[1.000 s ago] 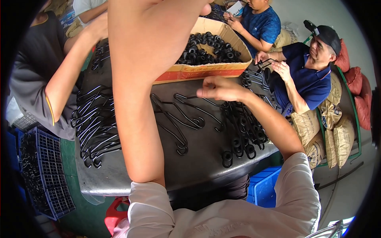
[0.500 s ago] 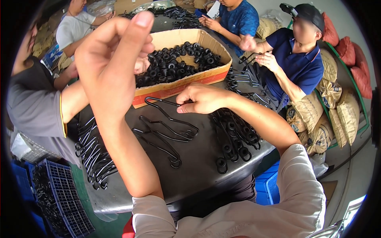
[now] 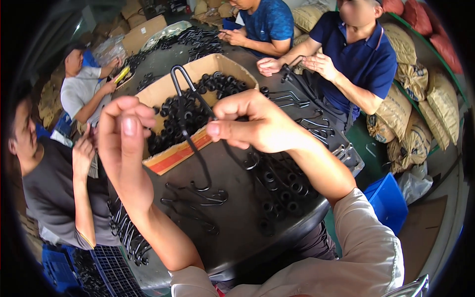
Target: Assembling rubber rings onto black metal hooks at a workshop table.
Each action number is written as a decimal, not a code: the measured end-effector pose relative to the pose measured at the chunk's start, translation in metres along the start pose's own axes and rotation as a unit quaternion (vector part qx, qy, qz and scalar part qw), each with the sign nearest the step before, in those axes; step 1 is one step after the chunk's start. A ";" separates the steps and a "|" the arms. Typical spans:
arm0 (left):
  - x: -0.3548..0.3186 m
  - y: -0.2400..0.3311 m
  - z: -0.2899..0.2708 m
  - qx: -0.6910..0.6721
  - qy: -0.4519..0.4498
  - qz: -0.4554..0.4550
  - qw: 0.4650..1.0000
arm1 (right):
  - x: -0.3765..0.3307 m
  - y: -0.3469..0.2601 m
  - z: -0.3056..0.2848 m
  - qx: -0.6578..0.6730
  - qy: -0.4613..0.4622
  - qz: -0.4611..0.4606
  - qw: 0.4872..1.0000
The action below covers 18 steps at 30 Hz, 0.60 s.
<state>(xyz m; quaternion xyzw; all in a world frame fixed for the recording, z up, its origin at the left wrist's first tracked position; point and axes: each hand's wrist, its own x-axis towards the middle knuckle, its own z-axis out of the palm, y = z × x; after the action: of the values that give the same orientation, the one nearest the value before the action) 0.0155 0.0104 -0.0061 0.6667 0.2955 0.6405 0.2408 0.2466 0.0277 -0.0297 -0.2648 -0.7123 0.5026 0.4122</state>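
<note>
Right hand [image 3: 260, 126] had its grip clamped on the black wire hook [image 3: 190, 123], thumb and fingers pinching the wire near mid-length. Hook's long axis ran steeply up-down: looped bend well above and left of the grip, curled end below it, hanging clear of the desk [image 3: 237, 222]. Left hand [image 3: 123, 143] was raised just left of the wire, fingers loosely curled, holding nothing, not touching. Right hand was plainly nearer; cardboard box [image 3: 163, 89] of black rings sat behind the hook

Workshop — parts-strewn table [image 3: 237, 232], stacked sacks [image 3: 410, 74]
</note>
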 end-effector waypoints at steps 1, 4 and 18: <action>-0.003 0.000 0.011 -0.019 -0.003 -0.050 0.999 | -0.002 -0.001 -0.001 0.009 0.011 -0.009 1.000; -0.009 -0.007 0.044 -0.010 -0.070 -0.124 0.990 | -0.006 -0.001 -0.011 -0.035 0.021 -0.069 0.997; -0.005 -0.029 0.070 -0.060 -0.060 -0.216 0.973 | 0.004 0.020 -0.035 0.129 0.051 -0.082 0.987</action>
<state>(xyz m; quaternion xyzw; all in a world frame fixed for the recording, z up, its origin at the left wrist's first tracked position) 0.0829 0.0309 -0.0344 0.6085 0.3791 0.5485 0.4303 0.2738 0.0557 -0.0414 -0.1755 -0.6389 0.5410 0.5180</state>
